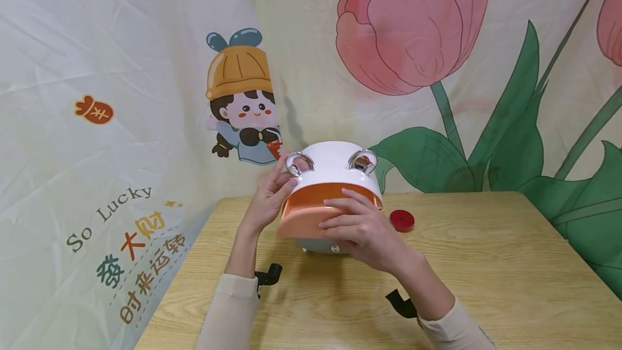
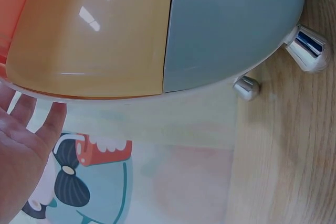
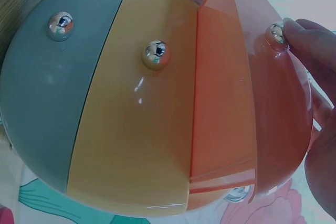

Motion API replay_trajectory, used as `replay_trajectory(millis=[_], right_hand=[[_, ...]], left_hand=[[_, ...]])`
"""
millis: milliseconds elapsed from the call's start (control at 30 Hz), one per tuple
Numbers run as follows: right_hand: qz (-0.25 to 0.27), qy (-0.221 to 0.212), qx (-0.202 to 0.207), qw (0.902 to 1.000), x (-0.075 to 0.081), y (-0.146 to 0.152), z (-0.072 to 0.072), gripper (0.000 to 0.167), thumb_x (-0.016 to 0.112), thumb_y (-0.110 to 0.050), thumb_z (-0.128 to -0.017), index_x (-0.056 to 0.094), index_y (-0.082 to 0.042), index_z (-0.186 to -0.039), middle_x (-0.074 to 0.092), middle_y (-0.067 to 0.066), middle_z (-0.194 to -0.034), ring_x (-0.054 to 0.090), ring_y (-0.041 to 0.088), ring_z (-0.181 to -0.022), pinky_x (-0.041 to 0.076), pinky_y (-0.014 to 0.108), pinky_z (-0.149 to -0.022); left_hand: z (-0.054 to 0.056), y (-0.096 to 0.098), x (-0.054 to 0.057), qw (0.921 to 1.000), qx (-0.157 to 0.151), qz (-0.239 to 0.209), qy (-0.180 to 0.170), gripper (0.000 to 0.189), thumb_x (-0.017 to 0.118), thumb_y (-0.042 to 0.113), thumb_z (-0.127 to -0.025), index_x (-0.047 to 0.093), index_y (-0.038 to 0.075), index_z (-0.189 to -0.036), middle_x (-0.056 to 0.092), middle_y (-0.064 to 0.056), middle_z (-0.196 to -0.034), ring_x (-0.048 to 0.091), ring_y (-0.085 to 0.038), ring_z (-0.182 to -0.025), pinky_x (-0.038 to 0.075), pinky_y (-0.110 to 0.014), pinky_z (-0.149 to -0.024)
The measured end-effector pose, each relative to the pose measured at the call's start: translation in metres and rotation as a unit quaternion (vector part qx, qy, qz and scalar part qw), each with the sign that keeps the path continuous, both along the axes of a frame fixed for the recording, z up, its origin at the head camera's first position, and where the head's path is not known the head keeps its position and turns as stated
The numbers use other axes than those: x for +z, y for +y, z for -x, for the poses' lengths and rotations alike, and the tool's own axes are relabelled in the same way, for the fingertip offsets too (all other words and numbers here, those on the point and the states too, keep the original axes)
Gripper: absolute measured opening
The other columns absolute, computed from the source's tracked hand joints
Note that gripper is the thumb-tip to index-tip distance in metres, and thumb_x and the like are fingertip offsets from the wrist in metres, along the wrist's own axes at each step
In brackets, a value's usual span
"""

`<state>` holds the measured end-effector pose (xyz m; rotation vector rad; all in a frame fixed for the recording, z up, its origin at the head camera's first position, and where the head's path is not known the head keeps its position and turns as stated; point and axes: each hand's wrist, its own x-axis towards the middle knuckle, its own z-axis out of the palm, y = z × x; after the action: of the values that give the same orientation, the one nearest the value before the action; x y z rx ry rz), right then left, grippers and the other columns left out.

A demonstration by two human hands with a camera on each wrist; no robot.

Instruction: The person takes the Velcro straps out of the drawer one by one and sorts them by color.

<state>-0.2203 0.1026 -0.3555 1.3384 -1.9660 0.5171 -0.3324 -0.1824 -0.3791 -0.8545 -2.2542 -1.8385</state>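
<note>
A rounded drawer organizer [image 1: 334, 161] with a white top and two chrome ring ears stands on the table. Its orange drawer [image 1: 298, 224] is pulled out, tilting forward. Below it are a yellow drawer [image 3: 134, 98] and a blue-grey drawer [image 3: 63, 77], both closed, with chrome knobs. My left hand [image 1: 267, 197] grips the organizer's left side by one ear, thumb in front; in the left wrist view its fingertips pass behind the white edge. My right hand [image 1: 366, 231] pinches the orange drawer's chrome knob [image 3: 275, 36], other fingers over the drawer front.
A red round roll [image 1: 401, 221] lies on the wooden table [image 1: 486, 263] to the right of the organizer. Short chrome feet [image 2: 307, 51] hold the organizer up. A printed cloth [image 1: 311, 69] hangs behind the table. Black mounts [image 1: 402, 305] sit at both wrists.
</note>
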Motion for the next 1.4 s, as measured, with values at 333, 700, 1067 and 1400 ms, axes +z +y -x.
replay_trajectory(millis=[333,700,1067,1400], right_hand=[[0.025,0.051,-0.054,0.9969,-0.004,0.0,0.005,0.037,0.097,-0.017,-0.072,0.084,-0.022,-0.106,0.08,-0.01,-0.111,0.058,0.024,-0.127,0.026,0.054,-0.118],[0.076,0.076,-0.074,0.9915,-0.011,-0.001,0.014,0.037,0.098,-0.015,-0.068,0.085,-0.023,-0.102,0.081,-0.01,-0.102,0.053,0.02,-0.098,0.029,0.049,-0.088],[0.033,0.068,-0.085,0.9935,-0.008,-0.005,0.007,0.036,0.096,-0.013,-0.072,0.084,-0.019,-0.105,0.081,-0.006,-0.106,0.075,0.014,-0.095,0.062,0.026,-0.078],[0.068,0.017,-0.074,0.9948,-0.012,-0.009,0.01,0.027,0.092,-0.013,-0.076,0.083,-0.014,-0.101,0.081,-0.003,-0.105,0.077,0.011,-0.103,0.063,0.032,-0.086]], left_hand=[[-0.002,0.001,0.001,1.0,0.005,0.003,-0.006,0.067,0.058,0.027,-0.108,0.026,0.048,-0.162,0.057,-0.015,-0.151,0.062,-0.033,-0.133,0.055,-0.032,-0.104],[-0.003,0.002,0.004,0.9998,0.007,-0.002,-0.017,0.067,0.059,0.025,-0.108,0.027,0.048,-0.162,0.06,-0.015,-0.147,0.065,-0.029,-0.129,0.056,-0.028,-0.101],[-0.003,0.002,0.005,0.9998,0.003,-0.005,-0.018,0.068,0.058,0.023,-0.108,0.026,0.046,-0.163,0.059,-0.016,-0.148,0.067,-0.021,-0.124,0.057,-0.027,-0.099],[-0.002,0.001,0.003,0.9998,-0.01,-0.011,-0.013,0.069,0.057,0.02,-0.108,0.025,0.047,-0.163,0.059,-0.017,-0.149,0.068,-0.019,-0.123,0.058,-0.028,-0.099]])
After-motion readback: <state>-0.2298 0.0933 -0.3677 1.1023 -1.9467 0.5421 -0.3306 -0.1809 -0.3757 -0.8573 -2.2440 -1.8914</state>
